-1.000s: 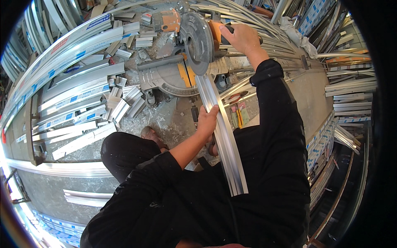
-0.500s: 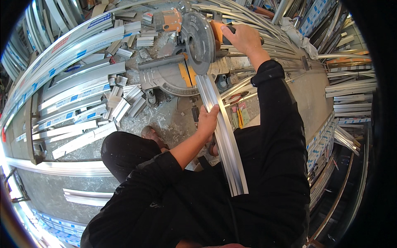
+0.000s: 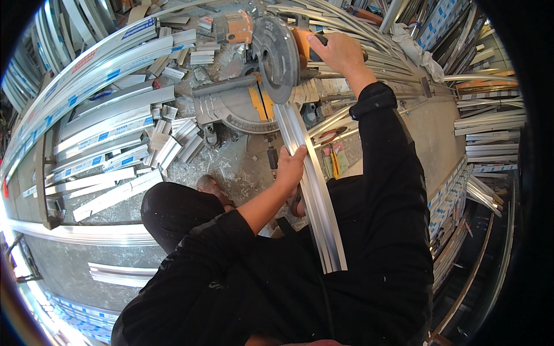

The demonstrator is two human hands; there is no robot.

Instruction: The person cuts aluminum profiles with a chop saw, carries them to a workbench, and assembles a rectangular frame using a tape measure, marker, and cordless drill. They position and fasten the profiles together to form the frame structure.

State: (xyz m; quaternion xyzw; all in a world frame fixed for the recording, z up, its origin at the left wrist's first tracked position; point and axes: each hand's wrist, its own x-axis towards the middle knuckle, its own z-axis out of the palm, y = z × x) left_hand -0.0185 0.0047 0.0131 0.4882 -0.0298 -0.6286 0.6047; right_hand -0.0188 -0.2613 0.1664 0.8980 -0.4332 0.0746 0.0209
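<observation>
A long silver aluminium profile (image 3: 319, 210) runs from my lap up to the mitre saw (image 3: 279, 57). My left hand (image 3: 290, 167) grips the profile around its middle, thumb on top; the fingers underneath are hidden. Wrapped round the saw's black and orange handle (image 3: 314, 45) is my right hand (image 3: 343, 55), closed. The saw's round guard stands over the profile's far end, beside the saw's grey turntable with its yellow insert (image 3: 261, 104). I cannot tell whether the blade touches the profile.
Short aluminium offcuts (image 3: 167, 144) lie heaped left of the saw, with long profiles (image 3: 109, 63) stacked beyond. Pliers (image 3: 330, 136) and a yellow-handled tool (image 3: 334, 164) lie right of the held profile. More profile bundles (image 3: 490, 127) fill the right side.
</observation>
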